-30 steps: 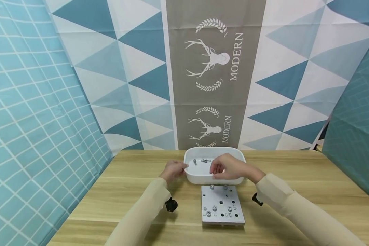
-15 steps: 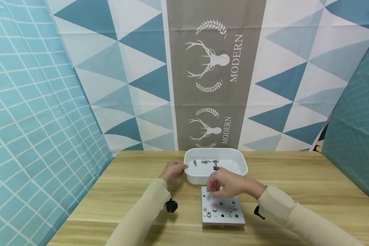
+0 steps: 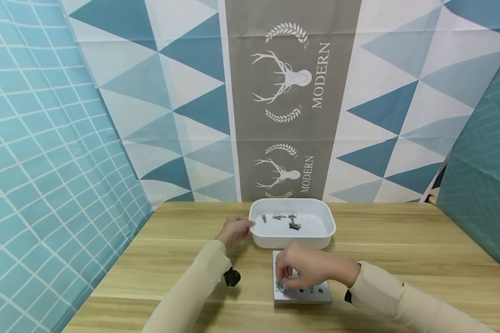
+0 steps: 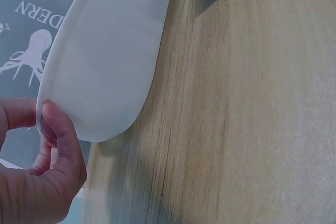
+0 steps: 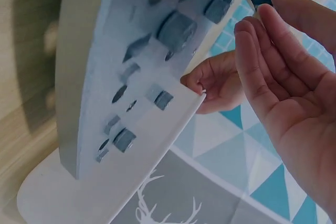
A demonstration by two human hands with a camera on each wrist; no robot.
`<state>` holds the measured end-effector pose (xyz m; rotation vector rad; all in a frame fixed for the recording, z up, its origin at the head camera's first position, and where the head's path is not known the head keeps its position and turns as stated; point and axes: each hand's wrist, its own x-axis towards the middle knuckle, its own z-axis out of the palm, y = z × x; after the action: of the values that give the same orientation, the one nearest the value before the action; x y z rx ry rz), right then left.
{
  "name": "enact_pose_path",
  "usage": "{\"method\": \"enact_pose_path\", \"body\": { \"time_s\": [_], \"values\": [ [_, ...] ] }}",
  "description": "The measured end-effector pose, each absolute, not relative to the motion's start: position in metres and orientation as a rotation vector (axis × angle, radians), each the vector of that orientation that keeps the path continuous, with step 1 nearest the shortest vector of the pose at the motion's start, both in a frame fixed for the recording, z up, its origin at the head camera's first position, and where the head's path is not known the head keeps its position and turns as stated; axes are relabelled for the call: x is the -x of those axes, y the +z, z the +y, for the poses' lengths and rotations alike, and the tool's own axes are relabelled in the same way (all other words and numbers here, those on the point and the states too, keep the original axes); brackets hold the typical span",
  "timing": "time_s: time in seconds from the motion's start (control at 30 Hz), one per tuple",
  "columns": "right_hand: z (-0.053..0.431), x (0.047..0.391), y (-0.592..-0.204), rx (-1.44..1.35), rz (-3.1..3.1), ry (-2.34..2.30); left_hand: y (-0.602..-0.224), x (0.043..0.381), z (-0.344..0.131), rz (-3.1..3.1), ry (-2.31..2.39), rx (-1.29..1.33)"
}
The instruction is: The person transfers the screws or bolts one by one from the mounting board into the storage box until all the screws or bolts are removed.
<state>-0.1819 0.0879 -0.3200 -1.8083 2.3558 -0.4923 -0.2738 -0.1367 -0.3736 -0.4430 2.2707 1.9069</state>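
Observation:
My left hand pinches the left rim of a white plastic tray; the left wrist view shows thumb and fingers on that rim. Several small socket-head screws lie inside the tray. In front of it is a silver metal plate with holes. Socket-head screws stand upright in it. My right hand hovers over the plate, its loosely bent fingers pointing down by the screws at the near left corner. Nothing shows between its fingertips, though the head view partly hides them. The hand covers much of the plate.
All of this rests on a wooden table. A patterned cloth hangs behind the table, with a blue checked cloth at the left. Black wrist cameras hang under the sleeves.
My right hand has moved from above the tray toward me, over the plate to its near left part. Dark screws in the tray have come into sight. The left hand stays at the rim.

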Motion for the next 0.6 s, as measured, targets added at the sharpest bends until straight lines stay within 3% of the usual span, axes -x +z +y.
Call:
{"method": "enact_pose_path", "body": {
  "time_s": [0.6],
  "values": [
    [0.0819, 0.179, -0.3288, 1.773, 2.301, -0.455, -0.3756, 0.2737, -0.1365, 2.27, 1.937, 0.429]
  ]
}}
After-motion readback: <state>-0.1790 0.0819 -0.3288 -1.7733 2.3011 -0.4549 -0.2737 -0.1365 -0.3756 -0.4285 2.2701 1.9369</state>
